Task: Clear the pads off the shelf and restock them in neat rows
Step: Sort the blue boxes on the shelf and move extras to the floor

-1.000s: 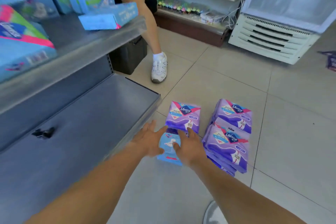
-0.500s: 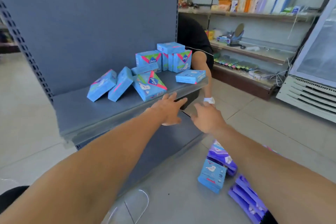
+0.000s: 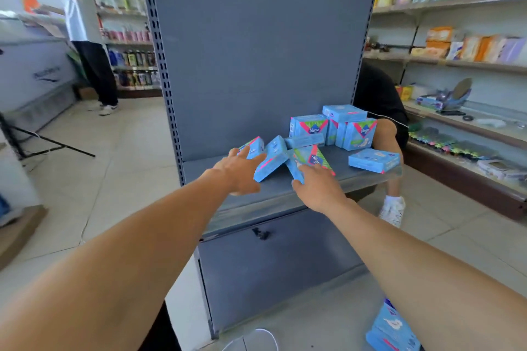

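Several light-blue pad boxes lie jumbled on the grey metal shelf [image 3: 285,188]. My left hand [image 3: 238,171] reaches in with straight fingers touching the leftmost tilted box [image 3: 254,147]. A second tilted box [image 3: 272,162] leans beside it. My right hand [image 3: 318,186] lies on the front of a third tilted box [image 3: 312,158], its fingers on the box's near face. Behind them stand upright boxes [image 3: 309,127] with one flat box [image 3: 344,113] on top. Another flat box [image 3: 373,160] lies at the shelf's right end. One blue box [image 3: 392,329] stands on the floor.
A grey back panel [image 3: 256,51] rises behind the shelf. A seated person's leg and white shoe [image 3: 393,208] are just right of the unit. Another person [image 3: 85,37] stands far left by a freezer [image 3: 31,65]. Stocked shelves [image 3: 456,65] line the right wall.
My view rose from the floor stacks to the shelf. Both hands left the blue box on the floor and reached forward onto the tilted boxes on the shelf.
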### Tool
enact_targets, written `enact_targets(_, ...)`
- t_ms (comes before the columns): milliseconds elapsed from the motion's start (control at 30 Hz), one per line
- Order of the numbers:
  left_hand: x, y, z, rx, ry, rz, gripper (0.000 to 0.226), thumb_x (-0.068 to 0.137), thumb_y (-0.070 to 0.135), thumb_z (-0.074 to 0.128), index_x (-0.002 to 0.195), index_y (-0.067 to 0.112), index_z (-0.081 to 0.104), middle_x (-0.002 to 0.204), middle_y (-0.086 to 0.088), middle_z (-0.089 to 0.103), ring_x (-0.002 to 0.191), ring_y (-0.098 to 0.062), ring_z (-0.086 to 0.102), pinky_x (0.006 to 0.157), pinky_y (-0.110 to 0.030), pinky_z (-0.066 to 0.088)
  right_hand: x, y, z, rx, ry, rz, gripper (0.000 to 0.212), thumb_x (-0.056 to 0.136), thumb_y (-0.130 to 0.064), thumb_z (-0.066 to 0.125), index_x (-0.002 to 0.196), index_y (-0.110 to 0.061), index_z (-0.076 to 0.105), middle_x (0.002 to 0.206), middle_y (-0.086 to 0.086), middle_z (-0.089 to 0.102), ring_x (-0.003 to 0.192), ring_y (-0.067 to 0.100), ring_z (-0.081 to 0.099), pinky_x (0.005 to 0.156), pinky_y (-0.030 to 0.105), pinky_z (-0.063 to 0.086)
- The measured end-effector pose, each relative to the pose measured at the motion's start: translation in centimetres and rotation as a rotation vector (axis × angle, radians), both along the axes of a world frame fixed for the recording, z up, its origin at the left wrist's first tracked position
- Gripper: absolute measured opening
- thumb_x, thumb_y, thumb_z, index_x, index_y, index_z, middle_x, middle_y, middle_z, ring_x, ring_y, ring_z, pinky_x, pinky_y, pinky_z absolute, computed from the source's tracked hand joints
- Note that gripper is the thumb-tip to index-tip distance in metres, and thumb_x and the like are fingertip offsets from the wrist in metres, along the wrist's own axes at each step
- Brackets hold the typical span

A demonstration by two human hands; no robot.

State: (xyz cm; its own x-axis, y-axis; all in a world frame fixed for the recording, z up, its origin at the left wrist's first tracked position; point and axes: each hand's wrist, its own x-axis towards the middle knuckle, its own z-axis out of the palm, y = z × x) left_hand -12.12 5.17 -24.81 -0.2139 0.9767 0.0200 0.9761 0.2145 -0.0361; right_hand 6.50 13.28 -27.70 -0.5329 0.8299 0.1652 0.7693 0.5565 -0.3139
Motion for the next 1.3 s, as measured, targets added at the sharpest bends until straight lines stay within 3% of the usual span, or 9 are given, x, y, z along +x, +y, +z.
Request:
enact_targets(167, -2.0, 0.0, 0.1, 0.012, -0.003, 0.037, 0.081, 0.087, 0.042, 0.058, 0.153, 0.032, 0.013, 0.160, -0.007, 0.007, 0.143, -0.031, 0.012, 0.103, -0.046, 0.041, -3.4, -0.3, 0.2, -0.176, 0.211, -0.055, 0.039, 0.096, -0.033, 0.050, 0.121, -0.003, 0.052, 0.111, 0.011, 0.056, 0.107, 0.030, 0.053, 0.087, 0.040, 0.047)
enact_targets(267, -3.8, 1.0, -0.6, 0.018, -0.014, 0.071, 0.084, 0.086, 0.040, 0.060, 0.153, 0.028, 0.011, 0.158, -0.009, 0.011, 0.141, -0.033, 0.017, 0.101, -0.045, 0.041, -5.4, 0.1, -0.3, -0.281, 0.349, -0.145, 0.021, 0.094, -0.030, 0.054, 0.095, -0.008, 0.052, 0.077, -0.001, 0.047, 0.079, 0.022, 0.048, 0.071, 0.031, 0.041)
enact_targets(367, -5.5, 2.6, -1.8, 0.040, -0.035, 0.108, 0.088, 0.084, 0.036, 0.062, 0.153, 0.022, 0.008, 0.154, -0.012, 0.018, 0.137, -0.035, 0.023, 0.099, -0.044, 0.043, -7.6, 1.4, -1.2, -0.369, 0.456, -0.207, 0.025, 0.090, -0.030, 0.057, 0.073, -0.018, 0.045, 0.069, -0.005, 0.045, 0.076, 0.023, 0.050, 0.066, 0.031, 0.040)
enact_targets(433, -6.5, 4.0, -2.5, 0.057, -0.054, 0.117, 0.090, 0.085, 0.032, 0.062, 0.153, 0.020, 0.005, 0.153, -0.013, 0.020, 0.136, -0.035, 0.025, 0.100, -0.043, 0.042, -9.2, 2.4, -1.8, -0.397, 0.499, -0.235, 0.016, 0.088, -0.034, 0.059, 0.086, -0.018, 0.056, 0.079, -0.003, 0.058, 0.083, 0.025, 0.057, 0.069, 0.031, 0.044)
enact_targets(567, -7.7, 6.8, -3.9, 0.062, -0.102, 0.112, 0.094, 0.084, 0.030, 0.065, 0.154, 0.023, 0.002, 0.154, -0.014, 0.020, 0.138, -0.035, 0.026, 0.101, -0.043, 0.040, -11.8, 4.5, -3.3, -0.440, 0.709, -0.356, 0.047, 0.084, -0.047, 0.065, 0.120, -0.018, 0.059, 0.113, 0.001, 0.067, 0.105, 0.027, 0.062, 0.085, 0.035, 0.050)
enact_targets(700, -8.6, 9.0, -5.4, 0.108, -0.161, 0.094, 0.090, 0.082, 0.032, 0.066, 0.152, 0.024, 0.010, 0.140, -0.010, 0.041, 0.122, -0.034, 0.044, 0.089, -0.044, 0.047, -13.4, 5.8, -4.0, -0.475, 0.881, -0.406, 0.042, 0.083, -0.043, 0.070, 0.114, -0.016, 0.064, 0.111, 0.002, 0.068, 0.102, 0.026, 0.064, 0.083, 0.033, 0.050)
enact_targets(900, -8.0, 9.7, -4.5, 0.279, -0.173, 0.164, 0.039, 0.086, 0.007, 0.047, 0.124, 0.010, 0.039, 0.113, -0.011, 0.058, 0.088, -0.038, 0.053, 0.066, -0.038, 0.038, -12.0, 6.6, -3.9, -0.452, 0.920, -0.366, 0.034, 0.085, -0.034, 0.070, 0.113, -0.017, 0.063, 0.109, -0.001, 0.068, 0.102, 0.022, 0.063, 0.085, 0.035, 0.051)
enact_targets(1067, -6.3, 8.1, -2.0, 0.420, -0.284, 0.198, 0.013, 0.088, 0.007, 0.044, 0.095, 0.009, 0.033, 0.074, -0.006, 0.047, 0.071, -0.035, 0.047, 0.057, -0.036, 0.036, -8.0, 6.7, -2.5, -0.532, 0.961, -0.260, 0.022, 0.086, -0.030, 0.070, 0.102, -0.017, 0.062, 0.100, -0.003, 0.068, 0.095, 0.017, 0.066, 0.077, 0.036, 0.056)
enact_targets(1300, -2.5, 6.1, 3.1, 0.581, -0.728, 0.180, 0.018, 0.089, 0.020, 0.052, 0.097, 0.009, 0.041, 0.085, -0.009, 0.053, 0.062, -0.024, 0.048, 0.047, -0.027, 0.039, -0.7, 4.5, 2.1, -0.693, 1.161, -0.143, 0.012, 0.095, -0.017, 0.060, 0.107, -0.017, 0.064, 0.113, 0.004, 0.070, 0.103, 0.021, 0.068, 0.086, 0.038, 0.057)
